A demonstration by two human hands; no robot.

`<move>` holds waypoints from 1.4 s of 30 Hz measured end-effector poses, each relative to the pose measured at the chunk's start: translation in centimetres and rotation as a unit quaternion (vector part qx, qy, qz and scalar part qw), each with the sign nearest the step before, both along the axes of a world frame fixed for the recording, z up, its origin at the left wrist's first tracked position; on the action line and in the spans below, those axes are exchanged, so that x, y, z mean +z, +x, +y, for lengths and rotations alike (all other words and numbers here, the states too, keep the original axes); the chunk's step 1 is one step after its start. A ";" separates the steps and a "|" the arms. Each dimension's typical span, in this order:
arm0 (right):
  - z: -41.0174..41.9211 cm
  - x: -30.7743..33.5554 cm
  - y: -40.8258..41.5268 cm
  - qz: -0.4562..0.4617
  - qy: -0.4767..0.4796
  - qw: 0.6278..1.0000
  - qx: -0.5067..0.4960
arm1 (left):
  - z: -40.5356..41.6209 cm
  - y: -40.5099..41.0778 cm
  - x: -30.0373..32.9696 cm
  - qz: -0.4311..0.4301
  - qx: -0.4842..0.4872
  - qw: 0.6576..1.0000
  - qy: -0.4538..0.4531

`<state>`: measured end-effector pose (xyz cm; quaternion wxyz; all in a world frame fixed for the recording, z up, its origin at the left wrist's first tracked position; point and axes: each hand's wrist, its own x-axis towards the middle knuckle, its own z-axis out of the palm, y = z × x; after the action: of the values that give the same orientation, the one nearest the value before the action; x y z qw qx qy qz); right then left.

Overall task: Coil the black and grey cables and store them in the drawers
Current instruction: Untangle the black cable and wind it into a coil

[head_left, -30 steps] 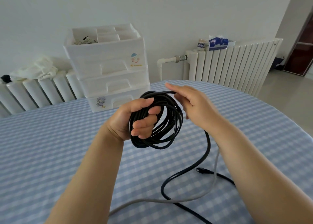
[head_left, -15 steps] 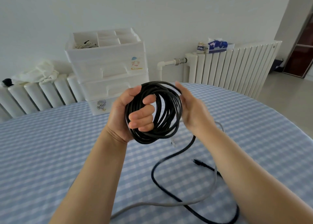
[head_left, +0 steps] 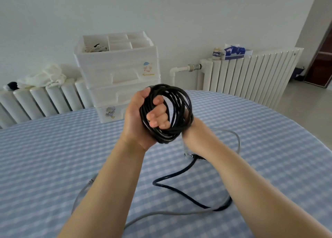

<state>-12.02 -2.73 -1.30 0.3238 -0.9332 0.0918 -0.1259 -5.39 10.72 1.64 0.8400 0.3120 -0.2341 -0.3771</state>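
Observation:
My left hand (head_left: 142,119) is shut on a coil of black cable (head_left: 162,87), held upright above the table in front of the white drawer unit (head_left: 116,72). Several loops pass over its fingers. My right hand (head_left: 188,128) reaches behind the coil; only its wrist shows and its fingers are hidden. The black cable's loose tail (head_left: 181,195) hangs under my right forearm and snakes over the cloth. A grey cable (head_left: 161,213) lies uncoiled on the table, curving from the near left round to the right.
The table wears a blue-and-white checked cloth (head_left: 53,156). The drawer unit's top tray (head_left: 100,43) holds small cords. Radiators (head_left: 251,72) run along the wall behind, one with a white cloth (head_left: 43,76), one with a tissue pack (head_left: 233,51).
My left hand has raised the coil and carried it further from me. My right hand has gone round behind the coil out of sight. More of the black tail has been drawn up.

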 end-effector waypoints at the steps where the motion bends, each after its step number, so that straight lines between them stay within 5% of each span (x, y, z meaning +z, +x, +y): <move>1: 0.3 -0.2 0.1 -0.006 0.005 1.000 0.006 | -0.1 -0.1 0.2 0.006 0.052 0.999 -0.005; 8: 2.5 0.7 -1.1 0.099 0.192 0.974 0.074 | 0.1 -0.1 0.1 0.003 0.279 0.960 -0.002; 14: 2.7 1.7 -1.8 0.100 0.343 0.921 0.152 | -0.5 -0.5 -0.7 -0.130 0.338 0.931 0.047; 20: 3.0 1.6 -2.2 0.117 0.353 0.911 0.180 | -1.4 -1.7 -0.8 -0.245 0.400 0.876 0.118; 26: 3.8 1.2 -2.1 0.091 0.576 0.786 0.205 | -1.6 -1.8 -1.3 -0.261 0.495 0.817 0.138; 30: 3.9 1.0 -2.3 0.110 0.508 0.827 0.213 | -1.1 -1.4 -1.4 -0.289 0.497 0.805 0.142; 34: 3.2 1.4 -2.8 0.156 0.495 0.813 0.265 | -0.6 -1.1 -1.2 -0.281 0.511 0.803 0.123; 36: 3.4 1.5 -3.0 0.153 0.448 0.841 0.263 | -0.5 -0.9 -1.1 -0.253 0.521 0.808 0.107; 39: 4.3 1.3 -3.1 0.149 0.229 0.939 0.210 | -0.3 -0.6 -1.5 -0.264 0.517 0.805 0.118; 42: 4.2 1.4 -3.2 0.147 -0.014 0.978 0.145 | -0.1 -0.3 -1.9 -0.337 0.483 0.788 0.180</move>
<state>-15.17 1.49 0.06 0.3089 -0.9492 0.0005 0.0593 -5.72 10.60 -0.24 0.7084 0.6376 -0.2491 0.1719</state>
